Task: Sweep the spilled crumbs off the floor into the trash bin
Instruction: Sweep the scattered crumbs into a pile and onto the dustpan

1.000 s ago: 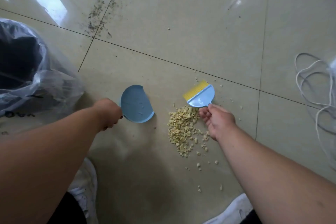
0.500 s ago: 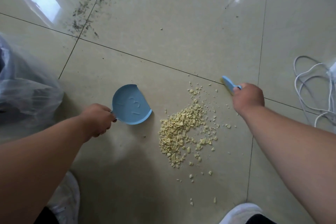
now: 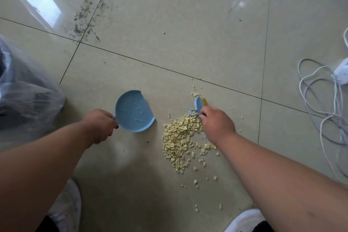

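Head view: we see the left hand (image 3: 99, 125) curled round the handle of the blue dustpan (image 3: 134, 112), pan held low over the tile floor (image 3: 188, 24), flat edge facing right toward the crumbs (image 3: 180, 137). Can't tell whether the pan touches the floor. The right hand (image 3: 216, 122) grips the small blue brush (image 3: 198, 104), fingers closed on its handle, yellow bristles at the far end of the pile. The crumbs sit in a pale yellow heap between the two hands, just right of the pan, with strays scattered toward the near edge. The trash bin (image 3: 22, 103), lined with a clear bag, is at far left. White cable (image 3: 320, 100) coiled at far right. White shoes (image 3: 243, 220) at the bottom edge.
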Demonstrator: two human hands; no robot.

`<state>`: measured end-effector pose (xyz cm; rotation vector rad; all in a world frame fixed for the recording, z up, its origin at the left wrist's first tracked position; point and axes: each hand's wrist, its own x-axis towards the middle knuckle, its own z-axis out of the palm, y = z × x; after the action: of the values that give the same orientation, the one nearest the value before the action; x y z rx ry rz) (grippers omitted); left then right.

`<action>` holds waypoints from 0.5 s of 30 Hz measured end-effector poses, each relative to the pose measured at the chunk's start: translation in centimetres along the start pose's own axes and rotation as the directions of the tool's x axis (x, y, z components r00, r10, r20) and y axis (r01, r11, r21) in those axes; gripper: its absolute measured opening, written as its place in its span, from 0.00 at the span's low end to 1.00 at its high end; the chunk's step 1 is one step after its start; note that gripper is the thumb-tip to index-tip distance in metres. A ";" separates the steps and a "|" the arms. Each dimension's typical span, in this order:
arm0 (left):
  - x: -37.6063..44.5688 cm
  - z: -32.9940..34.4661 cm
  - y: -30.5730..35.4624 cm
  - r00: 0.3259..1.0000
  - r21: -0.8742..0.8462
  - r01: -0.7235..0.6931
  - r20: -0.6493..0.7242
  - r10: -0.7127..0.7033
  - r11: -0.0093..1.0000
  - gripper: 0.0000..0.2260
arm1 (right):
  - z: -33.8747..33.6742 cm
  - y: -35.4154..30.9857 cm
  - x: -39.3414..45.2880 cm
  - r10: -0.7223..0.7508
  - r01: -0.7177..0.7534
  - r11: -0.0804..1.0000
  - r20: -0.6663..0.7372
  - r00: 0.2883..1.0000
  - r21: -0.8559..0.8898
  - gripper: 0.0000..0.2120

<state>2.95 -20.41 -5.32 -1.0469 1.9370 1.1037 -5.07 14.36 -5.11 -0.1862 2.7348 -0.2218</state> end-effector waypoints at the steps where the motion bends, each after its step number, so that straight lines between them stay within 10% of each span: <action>1: -0.1 0.0 0.1 1.000 0.015 -0.006 -0.010 0.006 1.000 0.09 | 0.4 -0.4 -0.6 -0.022 0.023 0.999 0.015 1.000 -0.043 0.05; 15: -0.1 -0.6 -0.4 1.000 0.037 -0.016 -0.001 0.016 0.999 0.09 | 4.1 -4.2 0.3 -0.030 0.033 0.999 0.118 0.993 -0.024 0.15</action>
<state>3.26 -21.09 -5.12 -1.0140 1.9622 1.0724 -3.30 9.71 -8.24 -0.2425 2.6200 -0.1791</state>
